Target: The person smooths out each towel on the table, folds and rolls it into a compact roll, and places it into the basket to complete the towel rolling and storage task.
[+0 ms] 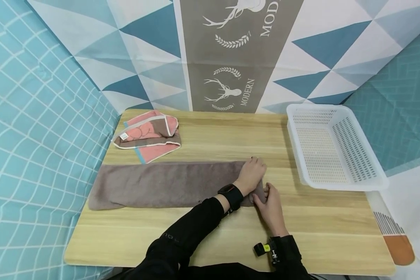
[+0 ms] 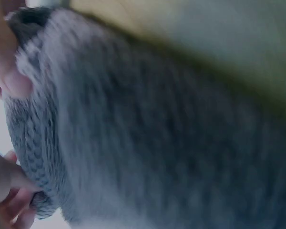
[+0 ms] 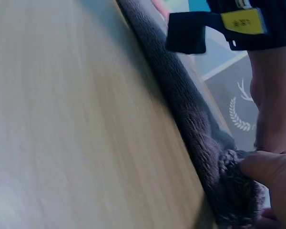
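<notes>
A grey-brown plush towel (image 1: 168, 183) lies as a long flat strip across the table. At its right end my left hand (image 1: 251, 175) grips the far corner, fingers curled over the edge. Nearer to me, my right hand (image 1: 272, 206) pinches the near corner of that same end between thumb and fingers. Up close in the left wrist view, the towel's pile (image 2: 148, 129) fills most of the picture, and the thumb (image 2: 16, 83) presses on its edge. The right wrist view shows the right thumb (image 3: 264, 167) on a bunched, turned-up end of the towel.
A pink and brown cloth (image 1: 154, 136) with white trim lies loosely folded at the back left. A white perforated plastic basket (image 1: 302, 171) stands at the right. The wooden table (image 1: 322, 229) meets patterned cloth walls at the back and left.
</notes>
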Motion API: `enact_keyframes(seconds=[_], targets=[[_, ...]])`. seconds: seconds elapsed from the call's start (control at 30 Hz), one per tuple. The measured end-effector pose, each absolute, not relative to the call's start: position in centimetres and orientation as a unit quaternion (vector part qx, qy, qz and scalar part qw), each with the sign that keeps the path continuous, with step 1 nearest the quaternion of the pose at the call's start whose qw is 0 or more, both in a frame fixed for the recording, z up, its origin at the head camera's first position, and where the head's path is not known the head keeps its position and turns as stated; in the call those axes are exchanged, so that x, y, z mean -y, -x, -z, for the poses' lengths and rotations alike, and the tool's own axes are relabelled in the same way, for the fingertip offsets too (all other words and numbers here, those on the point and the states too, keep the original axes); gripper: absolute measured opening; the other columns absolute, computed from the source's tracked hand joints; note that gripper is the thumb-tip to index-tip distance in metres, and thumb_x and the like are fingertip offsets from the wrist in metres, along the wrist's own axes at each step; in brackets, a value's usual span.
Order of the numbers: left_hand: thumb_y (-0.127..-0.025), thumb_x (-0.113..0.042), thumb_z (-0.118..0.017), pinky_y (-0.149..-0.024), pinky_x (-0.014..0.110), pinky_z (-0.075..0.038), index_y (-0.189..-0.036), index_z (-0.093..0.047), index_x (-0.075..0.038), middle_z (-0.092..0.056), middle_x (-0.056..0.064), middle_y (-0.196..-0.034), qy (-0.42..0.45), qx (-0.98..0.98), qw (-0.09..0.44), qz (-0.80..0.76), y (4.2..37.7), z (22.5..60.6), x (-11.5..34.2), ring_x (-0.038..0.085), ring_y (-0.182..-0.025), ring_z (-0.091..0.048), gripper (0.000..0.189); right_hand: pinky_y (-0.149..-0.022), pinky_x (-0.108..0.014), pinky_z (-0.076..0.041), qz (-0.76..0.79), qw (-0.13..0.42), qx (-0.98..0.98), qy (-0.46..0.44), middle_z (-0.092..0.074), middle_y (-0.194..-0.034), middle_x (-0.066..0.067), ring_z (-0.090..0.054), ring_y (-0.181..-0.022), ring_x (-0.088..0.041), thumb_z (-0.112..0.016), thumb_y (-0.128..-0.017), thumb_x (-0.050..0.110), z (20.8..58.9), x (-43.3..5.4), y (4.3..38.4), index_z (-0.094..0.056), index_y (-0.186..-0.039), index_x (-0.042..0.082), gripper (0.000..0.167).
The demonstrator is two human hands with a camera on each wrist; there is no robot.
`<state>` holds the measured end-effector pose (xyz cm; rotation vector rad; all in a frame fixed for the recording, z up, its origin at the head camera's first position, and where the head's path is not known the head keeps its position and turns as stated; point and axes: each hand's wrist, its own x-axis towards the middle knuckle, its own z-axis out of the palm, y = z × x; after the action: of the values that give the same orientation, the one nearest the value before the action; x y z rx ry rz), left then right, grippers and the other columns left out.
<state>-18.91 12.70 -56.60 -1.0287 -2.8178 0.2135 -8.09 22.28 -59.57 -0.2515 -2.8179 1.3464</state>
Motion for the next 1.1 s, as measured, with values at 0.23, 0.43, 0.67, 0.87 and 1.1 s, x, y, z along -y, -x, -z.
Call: enact_keyframes(seconds=[0.23, 0.43, 0.67, 0.87, 1.1], targets=[[-0.104, -0.019, -0.052, -0.103, 0.029, -0.042, -0.119, -0.068, -0.027, -0.064, -0.007, -0.119, 0.476, 0.870, 0.017, -0.128, 19.5, 55.1, -11.7, 0.012, -0.114, -0.056, 0.023, -0.087, -0.047, -0.049, -0.428, -0.032, 0.899, 0.091, -0.058, -0.122, -0.024, -0.058, -0.106, -0.034, -0.067, -0.092, 0.015, 59.3, -22.3, 8.2, -0.041, -0.142, -0.006, 0.061], [-0.104, -0.016, -0.050, -0.115, 0.031, -0.034, -0.119, -0.069, -0.028, -0.066, -0.008, -0.119, 0.521, 0.844, -0.055, -0.115, 20.3, 53.1, -11.3, 0.012, -0.118, -0.057, 0.027, -0.084, -0.046, -0.047, -0.431, -0.002, 0.899, 0.081, -0.057, -0.118, -0.022, -0.057, -0.101, -0.034, -0.070, -0.086, 0.009, 59.1, -23.3, 8.5, -0.047, -0.137, -0.004, 0.058], [-0.101, -0.013, -0.057, -0.119, 0.034, -0.029, -0.122, -0.067, -0.027, -0.065, -0.008, -0.124, 0.530, 0.838, -0.057, -0.117, 21.1, 52.7, -11.6, 0.013, -0.123, -0.056, 0.027, -0.078, -0.042, -0.044, -0.368, 0.061, 0.927, 0.039, -0.058, -0.103, -0.017, -0.053, -0.092, -0.031, -0.074, -0.079, -0.001, 59.0, -24.6, 8.8, -0.059, -0.131, -0.001, 0.054], [-0.104, -0.016, -0.051, -0.115, 0.034, -0.035, -0.125, -0.065, -0.025, -0.065, -0.008, -0.127, 0.526, 0.842, -0.002, -0.117, 21.7, 53.6, -11.7, 0.013, -0.121, -0.057, 0.026, -0.068, -0.040, -0.042, -0.292, 0.135, 0.947, -0.011, -0.056, -0.095, -0.016, -0.050, -0.082, -0.029, -0.079, -0.074, -0.004, 58.7, -24.2, 8.9, -0.062, -0.127, -0.004, 0.056], [-0.107, -0.018, -0.045, -0.113, 0.035, -0.037, -0.132, -0.059, -0.020, -0.062, -0.003, -0.132, 0.528, 0.838, 0.059, -0.123, 22.5, 55.1, -11.8, 0.015, -0.124, -0.055, 0.029, -0.069, -0.039, -0.041, -0.264, 0.204, 0.941, -0.060, -0.054, -0.097, -0.016, -0.050, -0.081, -0.028, -0.083, -0.080, 0.014, 59.3, -23.7, 8.7, -0.060, -0.129, -0.005, 0.057]])
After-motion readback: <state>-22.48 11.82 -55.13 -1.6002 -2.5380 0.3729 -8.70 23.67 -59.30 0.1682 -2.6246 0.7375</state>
